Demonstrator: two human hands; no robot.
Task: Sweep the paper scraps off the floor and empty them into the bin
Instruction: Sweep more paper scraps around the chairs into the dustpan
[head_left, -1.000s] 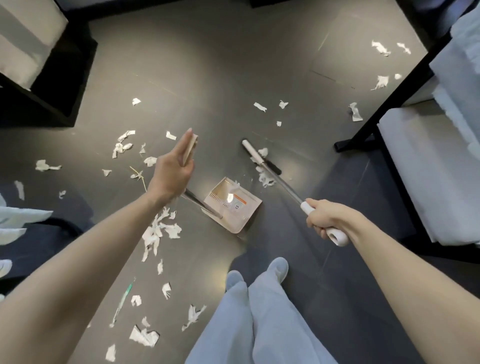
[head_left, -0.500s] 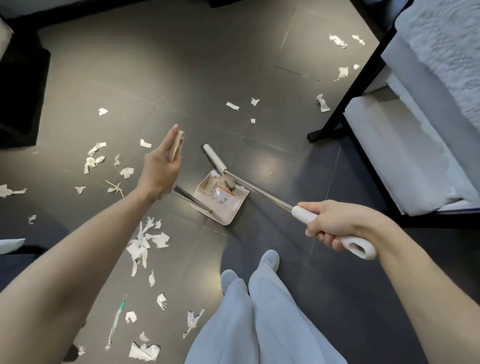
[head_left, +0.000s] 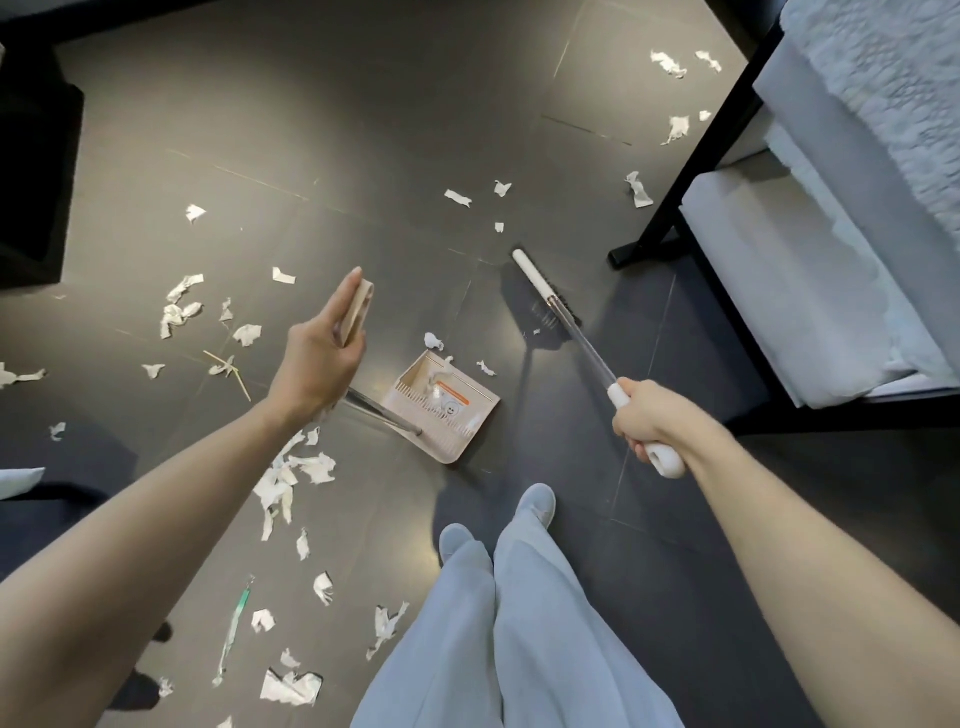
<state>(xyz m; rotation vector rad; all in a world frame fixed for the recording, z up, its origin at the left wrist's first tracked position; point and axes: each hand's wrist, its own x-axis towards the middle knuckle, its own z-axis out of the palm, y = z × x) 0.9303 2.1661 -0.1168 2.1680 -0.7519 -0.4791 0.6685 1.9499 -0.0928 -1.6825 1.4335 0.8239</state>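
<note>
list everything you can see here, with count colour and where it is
floor: one, dark grey tiles, whole view
dustpan: one, beige, on the floor at centre
paper scraps: many, white, scattered on the floor, a few in the dustpan
broom: one, white handle, dark bristles, head right of the dustpan
stick: one, green and white, lower left
padded furniture: one, white on black frame, right edge
black furniture: one, upper left
legs: two, light blue trousers, bottom centre
left hand: holds the dustpan's handle
right hand: grips the broom's handle

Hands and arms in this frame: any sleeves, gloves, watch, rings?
None visible. Left arm and right arm are bare up to the frame edge, no sleeves. Left hand and right hand wear no gloves, and no watch, band or rings show.
</note>
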